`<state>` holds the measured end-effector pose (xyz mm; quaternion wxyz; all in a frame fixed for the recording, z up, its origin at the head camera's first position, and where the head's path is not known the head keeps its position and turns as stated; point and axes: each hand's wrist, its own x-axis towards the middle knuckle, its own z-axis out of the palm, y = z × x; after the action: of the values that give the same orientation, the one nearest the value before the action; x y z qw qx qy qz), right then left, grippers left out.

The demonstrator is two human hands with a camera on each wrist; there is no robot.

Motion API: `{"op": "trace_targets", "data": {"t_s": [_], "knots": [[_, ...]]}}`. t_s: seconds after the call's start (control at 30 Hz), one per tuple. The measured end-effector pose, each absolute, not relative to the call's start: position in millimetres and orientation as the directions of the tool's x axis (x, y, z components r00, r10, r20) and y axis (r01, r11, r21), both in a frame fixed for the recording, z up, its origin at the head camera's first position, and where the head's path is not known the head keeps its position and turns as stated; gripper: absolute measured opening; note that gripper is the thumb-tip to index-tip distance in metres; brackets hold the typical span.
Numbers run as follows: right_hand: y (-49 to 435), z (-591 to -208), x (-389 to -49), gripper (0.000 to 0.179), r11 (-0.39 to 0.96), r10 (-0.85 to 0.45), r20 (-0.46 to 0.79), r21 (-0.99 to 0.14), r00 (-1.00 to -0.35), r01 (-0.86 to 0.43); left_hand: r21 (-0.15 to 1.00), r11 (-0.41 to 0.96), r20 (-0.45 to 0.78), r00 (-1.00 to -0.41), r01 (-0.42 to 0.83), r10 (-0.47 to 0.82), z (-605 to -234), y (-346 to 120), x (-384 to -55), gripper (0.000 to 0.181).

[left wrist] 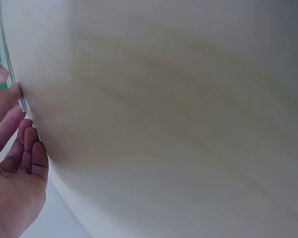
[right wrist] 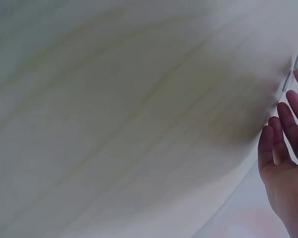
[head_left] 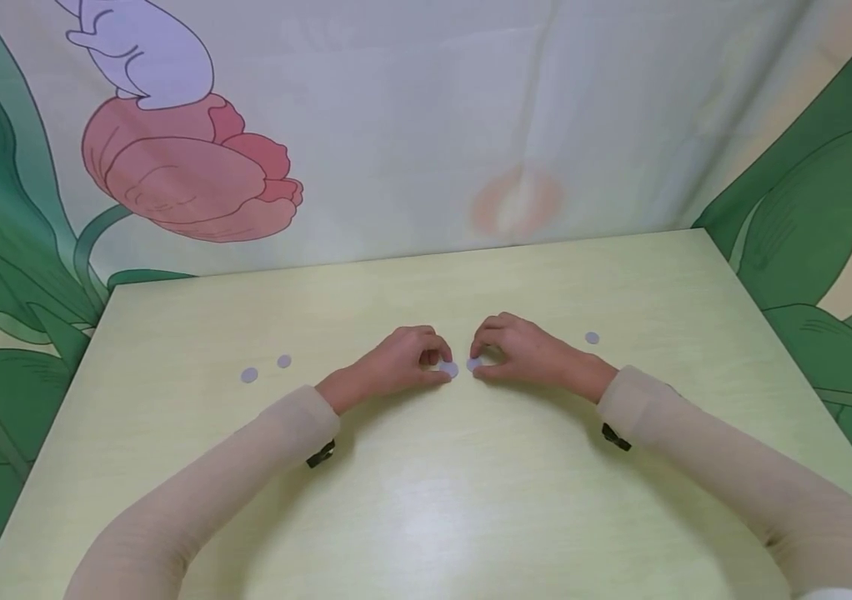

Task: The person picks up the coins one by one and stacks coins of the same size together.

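Observation:
In the head view, my left hand (head_left: 401, 360) pinches a small flat silver-grey disc (head_left: 450, 369), coin-like, between thumb and fingers near the middle of the table. Facing it, my right hand (head_left: 529, 350) holds a second such disc (head_left: 474, 364) in the same way, with a narrow gap between the two. The left wrist view shows the left hand (left wrist: 20, 183) low at its left edge, near a thin disc edge-on (left wrist: 23, 103). At the right edge of the right wrist view, the right hand (right wrist: 285, 163) has its fingertips at the tabletop.
Two similar discs, a larger one (head_left: 249, 375) and a smaller one (head_left: 284, 361), lie left of my left hand. Another disc (head_left: 592, 337) lies beyond my right wrist. The pale wooden table (head_left: 426, 517) meets a printed curtain (head_left: 396, 150) at its back edge.

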<state>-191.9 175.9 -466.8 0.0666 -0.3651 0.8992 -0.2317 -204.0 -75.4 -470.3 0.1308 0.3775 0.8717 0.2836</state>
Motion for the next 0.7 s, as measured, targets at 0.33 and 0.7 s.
{"op": "trace_targets", "data": {"t_s": [0.33, 0.7], "knots": [[178.7, -470.0, -193.4, 0.02, 0.623, -0.684, 0.06, -0.472, -0.727, -0.624, 0.574, 0.586, -0.03, -0.701, 0.572, 0.713, -466.6, -74.7, -196.9, 0.019], [174.2, -468.9, -195.4, 0.018, 0.628, -0.684, 0.042, -0.473, -0.728, -0.618, 0.558, 0.632, -0.102, -0.711, 0.538, 0.696, -463.0, -73.5, -198.8, 0.02]]}}
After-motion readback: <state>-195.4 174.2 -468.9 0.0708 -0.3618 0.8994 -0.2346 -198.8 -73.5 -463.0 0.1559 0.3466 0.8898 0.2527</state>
